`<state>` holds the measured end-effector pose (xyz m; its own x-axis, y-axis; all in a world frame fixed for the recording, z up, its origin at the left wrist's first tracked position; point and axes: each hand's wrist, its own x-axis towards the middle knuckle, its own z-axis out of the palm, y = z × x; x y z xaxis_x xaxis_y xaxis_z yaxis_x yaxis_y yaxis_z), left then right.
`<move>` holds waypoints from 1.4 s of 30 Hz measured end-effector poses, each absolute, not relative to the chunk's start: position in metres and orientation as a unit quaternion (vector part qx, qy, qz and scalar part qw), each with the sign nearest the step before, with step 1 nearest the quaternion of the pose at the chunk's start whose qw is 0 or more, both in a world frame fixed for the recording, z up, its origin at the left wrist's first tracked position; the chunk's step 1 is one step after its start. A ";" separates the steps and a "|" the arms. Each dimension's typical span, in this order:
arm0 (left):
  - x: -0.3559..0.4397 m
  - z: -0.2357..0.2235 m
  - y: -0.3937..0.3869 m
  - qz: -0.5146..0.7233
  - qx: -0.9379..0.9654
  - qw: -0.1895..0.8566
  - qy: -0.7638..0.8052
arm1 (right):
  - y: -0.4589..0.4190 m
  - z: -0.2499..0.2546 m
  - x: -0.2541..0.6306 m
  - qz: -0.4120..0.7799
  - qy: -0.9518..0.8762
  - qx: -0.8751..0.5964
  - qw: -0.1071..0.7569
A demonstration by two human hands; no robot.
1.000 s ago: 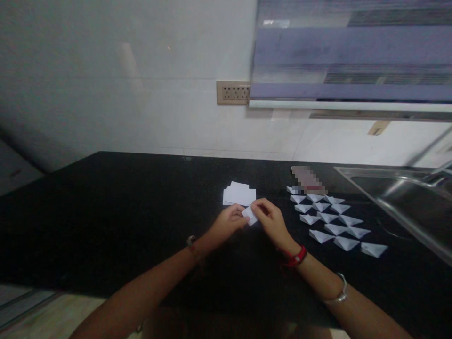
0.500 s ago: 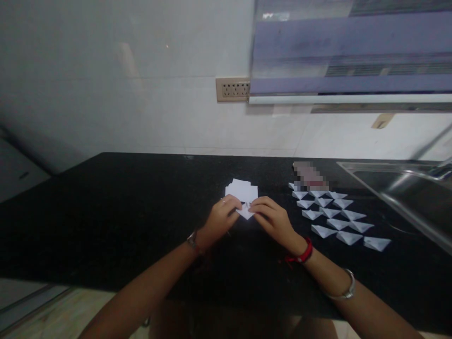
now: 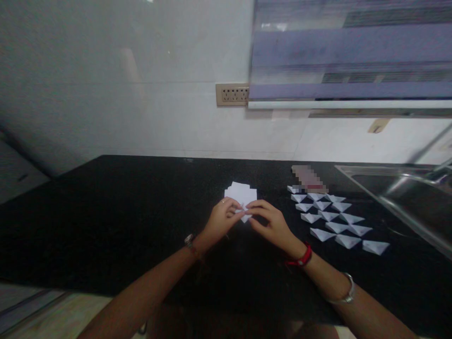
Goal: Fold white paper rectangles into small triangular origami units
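A small piece of folded white paper [image 3: 245,219] is between my two hands, its point toward me and its upper part mostly covered by fingers. My left hand [image 3: 224,217] pinches it from the left, thumb and fingertips together. From the right, my right hand [image 3: 270,220] has its fingertips on the paper, with the thumb lower at its edge. Just beyond the fingers lies a small stack of white paper sheets [image 3: 240,191], slightly fanned. Several folded paper triangles [image 3: 328,215] are laid out in rows on the right.
The dark countertop [image 3: 106,216] runs along a tiled wall with a socket strip [image 3: 233,95]. A blurred-out phone-like object [image 3: 309,178] lies behind the triangles. At the right is a metal sink [image 3: 406,197]; a purple striped blind [image 3: 346,52] hangs above.
My fingertips have drawn closer together over the folded paper, covering more of its upper part. My right thumb has shifted slightly down. The whole view has tilted a little upward.
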<state>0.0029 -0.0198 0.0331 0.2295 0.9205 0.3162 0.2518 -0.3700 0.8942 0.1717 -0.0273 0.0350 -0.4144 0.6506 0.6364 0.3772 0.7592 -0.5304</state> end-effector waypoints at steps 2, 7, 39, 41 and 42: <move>0.003 0.032 -0.019 0.453 0.708 0.320 0.436 | -0.025 0.033 0.170 0.182 -0.807 -0.330 0.454; 0.004 0.029 -0.020 0.440 0.777 0.189 0.408 | -0.020 0.022 0.163 0.330 -0.679 -0.437 0.488; 0.003 0.027 -0.020 0.458 0.750 0.248 0.407 | -0.018 0.029 0.168 0.351 -0.727 -0.373 0.456; 0.001 0.030 -0.022 0.453 0.777 0.198 0.390 | -0.020 0.029 0.170 0.263 -0.787 -0.351 0.434; 0.001 0.031 -0.022 0.452 0.785 0.186 0.382 | -0.021 0.030 0.171 0.229 -0.807 -0.339 0.426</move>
